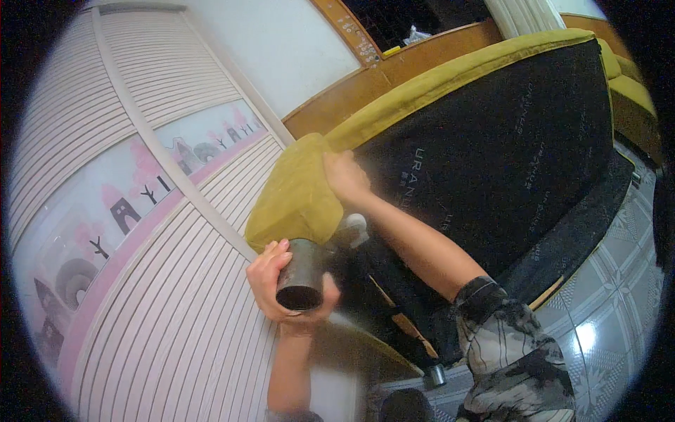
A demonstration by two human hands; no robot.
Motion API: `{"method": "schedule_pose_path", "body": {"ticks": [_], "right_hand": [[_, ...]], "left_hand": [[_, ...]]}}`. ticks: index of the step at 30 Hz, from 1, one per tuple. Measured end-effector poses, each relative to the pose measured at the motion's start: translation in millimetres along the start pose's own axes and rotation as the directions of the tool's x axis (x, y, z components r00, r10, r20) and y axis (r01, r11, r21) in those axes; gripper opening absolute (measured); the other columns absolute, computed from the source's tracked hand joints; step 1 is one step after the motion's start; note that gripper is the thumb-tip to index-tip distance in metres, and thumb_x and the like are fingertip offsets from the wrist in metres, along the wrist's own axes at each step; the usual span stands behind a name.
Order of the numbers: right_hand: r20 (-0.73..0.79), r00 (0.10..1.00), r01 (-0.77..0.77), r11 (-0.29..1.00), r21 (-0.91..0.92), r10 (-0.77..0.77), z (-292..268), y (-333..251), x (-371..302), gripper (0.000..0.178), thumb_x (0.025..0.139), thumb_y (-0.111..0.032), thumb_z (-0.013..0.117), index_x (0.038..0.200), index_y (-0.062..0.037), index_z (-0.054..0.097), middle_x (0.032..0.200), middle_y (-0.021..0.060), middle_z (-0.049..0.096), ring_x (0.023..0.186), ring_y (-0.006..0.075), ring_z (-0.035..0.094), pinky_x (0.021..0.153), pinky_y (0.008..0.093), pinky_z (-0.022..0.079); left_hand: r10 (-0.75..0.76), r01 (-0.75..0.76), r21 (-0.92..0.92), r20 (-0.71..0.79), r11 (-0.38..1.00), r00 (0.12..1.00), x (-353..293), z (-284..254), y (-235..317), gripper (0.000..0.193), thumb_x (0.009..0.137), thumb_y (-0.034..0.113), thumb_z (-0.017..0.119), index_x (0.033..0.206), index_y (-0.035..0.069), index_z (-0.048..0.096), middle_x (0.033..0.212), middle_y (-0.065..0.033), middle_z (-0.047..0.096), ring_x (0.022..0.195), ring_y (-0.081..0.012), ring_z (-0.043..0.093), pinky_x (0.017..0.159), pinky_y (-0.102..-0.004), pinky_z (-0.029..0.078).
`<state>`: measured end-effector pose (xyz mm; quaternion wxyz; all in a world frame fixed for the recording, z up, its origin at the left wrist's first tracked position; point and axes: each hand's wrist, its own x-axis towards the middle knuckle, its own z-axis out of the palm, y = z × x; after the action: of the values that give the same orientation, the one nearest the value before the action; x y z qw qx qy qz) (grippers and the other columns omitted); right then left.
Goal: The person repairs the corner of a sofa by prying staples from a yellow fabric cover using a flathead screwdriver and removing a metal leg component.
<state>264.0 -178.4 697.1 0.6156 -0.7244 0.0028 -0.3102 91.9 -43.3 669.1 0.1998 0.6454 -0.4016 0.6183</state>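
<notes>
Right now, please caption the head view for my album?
Left hand around a grey leg, right hand against the mustard sofa.

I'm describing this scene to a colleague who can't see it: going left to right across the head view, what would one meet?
Slatted pale door → left hand wrapped around a dark cylindrical leg → right hand → black underside fabric → mustard upholstery at the far right edge.
</notes>
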Motion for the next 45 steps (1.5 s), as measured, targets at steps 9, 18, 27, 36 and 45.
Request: {"method": "schedule_pose_path", "body": {"ticks": [9, 18, 27, 36, 45], "right_hand": [[-0.101, 0.668, 0.735, 0.634, 0.238, -0.737, -0.9, 9.5, -12.1, 0.048, 0.09, -0.029, 0.044, 0.127, 0.0015, 0.038, 0.128, 0.0221, 0.04, 0.123, 0.0347, 0.034, 0.103, 0.0413, 0.025], [0.359, 0.674, 0.737, 0.621, -0.265, -0.646, 1.2, 114.4, -63.6, 0.055, 0.087, -0.026, 0.052, 0.132, 0.0012, 0.034, 0.139, 0.0248, 0.027, 0.129, 0.0398, 0.024, 0.106, 0.044, 0.02], [0.347, 0.936, 0.15, 0.956, -0.253, -0.055, -111.1, 233.1, -205.0, 0.032, 0.081, -0.024, 0.06, 0.1, 0.0014, 0.058, 0.1, 0.02, 0.058, 0.094, 0.0316, 0.057, 0.079, 0.0389, 0.045], [0.282, 0.958, 0.132, 0.949, -0.285, -0.048, -145.0, 176.0, -236.5, 0.016, 0.083, -0.011, 0.057, 0.093, 0.0013, 0.061, 0.077, 0.0122, 0.062, 0.069, 0.0195, 0.059, 0.062, 0.0293, 0.047], [0.038, 0.301, 0.892, 0.267, -0.365, -0.953, -75.5, -40.3, -200.3, 0.067, 0.057, -0.017, 0.077, 0.119, -0.0144, 0.051, 0.107, 0.0151, 0.055, 0.099, 0.032, 0.053, 0.078, 0.0389, 0.048]], "left_hand": [[0.037, -0.038, 0.045, 0.02, 0.998, 0.999, 1.8, -10.5, -3.8, 0.047, 0.06, 0.016, 0.066, 0.1, -0.001, 0.049, 0.1, -0.0186, 0.055, 0.097, -0.0311, 0.053, 0.091, -0.0409, 0.04], [-0.004, -0.001, -0.037, -0.147, 0.999, 0.989, -16.6, 5.5, -22.5, 0.056, 0.065, 0.016, 0.068, 0.112, 0.0, 0.043, 0.112, -0.0187, 0.052, 0.108, -0.0344, 0.046, 0.096, -0.0438, 0.033], [-0.305, 0.322, 0.131, -0.133, 0.938, 0.943, -69.0, 15.0, 7.0, 0.077, 0.069, 0.014, 0.066, 0.129, -0.006, 0.022, 0.133, -0.0256, 0.02, 0.122, -0.0443, 0.025, 0.102, -0.0534, 0.02], [-0.475, 0.481, 0.102, -0.083, 0.87, 0.876, -111.5, 3.7, 17.6, 0.041, 0.074, 0.006, 0.066, 0.109, -0.002, 0.046, 0.088, -0.0168, 0.055, 0.077, -0.0294, 0.058, 0.068, -0.0341, 0.047], [-0.454, 0.455, 0.026, 0.129, 0.89, 0.882, -89.9, -3.5, 9.2, 0.064, 0.071, 0.003, 0.058, 0.131, 0.0, 0.035, 0.074, -0.0161, 0.059, 0.064, -0.0311, 0.06, 0.059, -0.038, 0.048]]}}
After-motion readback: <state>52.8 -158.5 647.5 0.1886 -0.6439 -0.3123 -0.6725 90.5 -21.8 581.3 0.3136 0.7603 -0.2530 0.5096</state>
